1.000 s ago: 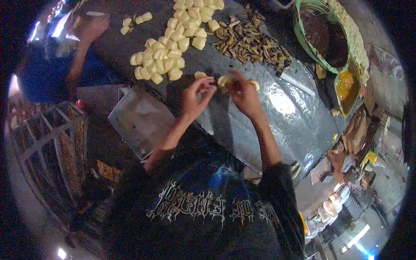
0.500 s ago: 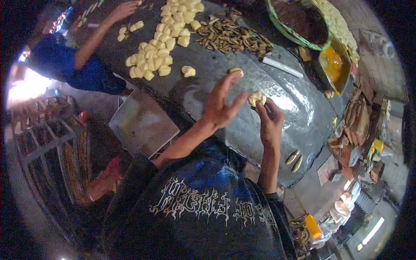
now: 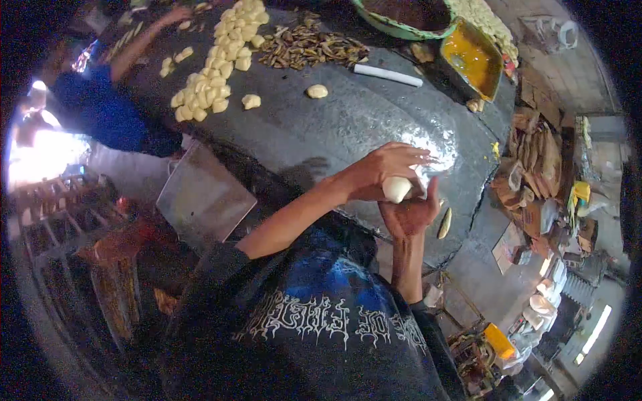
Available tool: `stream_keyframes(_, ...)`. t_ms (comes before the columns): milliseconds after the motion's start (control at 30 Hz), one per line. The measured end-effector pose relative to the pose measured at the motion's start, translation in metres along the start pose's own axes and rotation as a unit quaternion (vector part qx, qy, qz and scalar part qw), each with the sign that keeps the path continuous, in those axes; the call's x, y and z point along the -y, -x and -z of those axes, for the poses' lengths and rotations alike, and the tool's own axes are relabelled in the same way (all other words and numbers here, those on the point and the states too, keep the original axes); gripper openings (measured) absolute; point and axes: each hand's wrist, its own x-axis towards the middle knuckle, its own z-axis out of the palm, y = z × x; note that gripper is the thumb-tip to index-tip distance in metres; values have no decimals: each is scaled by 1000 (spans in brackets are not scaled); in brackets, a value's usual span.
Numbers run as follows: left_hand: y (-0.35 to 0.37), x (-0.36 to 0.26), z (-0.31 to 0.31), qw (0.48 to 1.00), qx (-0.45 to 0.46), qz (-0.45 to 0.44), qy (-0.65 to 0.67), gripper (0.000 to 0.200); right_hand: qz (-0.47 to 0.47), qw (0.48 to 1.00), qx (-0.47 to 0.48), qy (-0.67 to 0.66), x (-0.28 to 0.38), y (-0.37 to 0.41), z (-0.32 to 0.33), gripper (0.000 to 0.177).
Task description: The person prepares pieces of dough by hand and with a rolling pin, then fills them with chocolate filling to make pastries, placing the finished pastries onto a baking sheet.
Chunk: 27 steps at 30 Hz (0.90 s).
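Closest to me, my right hand (image 3: 408, 215) is palm up at the near edge of the tabletop (image 3: 348, 127), fingers curled into a cup under the dough ball (image 3: 396, 189). My left hand (image 3: 386, 168) lies across the top of it, fingers stretched out and lightly spread. So the pale ball is pinched between both hands, just above the table's edge. A small yellowish piece (image 3: 445, 222) lies just to the right, at the rim. Off to my left, a flat metal tray (image 3: 204, 197) leans below the tabletop.

Further out on the dark, shiny surface, two lone dough pieces (image 3: 317, 91) sit apart from each other. Behind them is the big heap of dough pieces (image 3: 214, 83). Beside that heap is a pile of brown strips (image 3: 307, 45), and a white stick (image 3: 388, 75) lies to its right. At the far edge are a yellow tray of orange liquid (image 3: 471, 59) and a green basin (image 3: 401, 27) with a dark filling. Far left, a co-worker's hand (image 3: 175, 15) reaches onto the tabletop.
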Motion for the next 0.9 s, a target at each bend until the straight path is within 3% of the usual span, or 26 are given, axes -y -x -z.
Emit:
stream_keyframes(67,-6,-3,6,995,-74,21,67,71,60,992,89,72,25,-4,-8,70)
stream_keyframes(100,-8,-18,20,981,-134,69,120,93,84,981,148,92,43,-9,-24,68)
stream_keyframes(167,-2,-2,50,974,-203,100,35,82,121,948,268,126,79,-26,-54,64)
stream_keyframes(233,7,21,78,961,-238,142,-12,69,176,923,155,304,94,-59,-85,53)
stream_keyframes(267,16,35,86,950,-264,168,-7,63,197,854,11,481,88,-81,-103,43)
stream_keyframes(400,51,88,128,929,-252,269,-31,39,201,803,23,561,96,-195,-86,38)
stream_keyframes(433,60,100,138,920,-256,295,-31,35,221,806,15,549,103,-227,-88,39)
stream_keyframes(467,68,113,148,910,-260,322,-31,31,238,780,-33,578,108,-255,-106,39)
stream_keyframes(533,81,145,167,899,-255,356,-26,27,323,738,-25,592,120,-322,-127,42)
stream_keyframes(600,89,166,186,888,-237,393,-30,24,348,654,-126,660,132,-386,-152,46)
stream_keyframes(700,84,186,217,882,-210,420,-34,22,359,496,-234,755,165,-517,-137,43)
stream_keyframes(767,81,200,232,887,-210,412,-12,20,437,442,-284,730,167,-583,-128,41)
stream_keyframes(900,68,216,250,867,-231,441,6,18,367,345,-354,788,157,-654,-146,43)
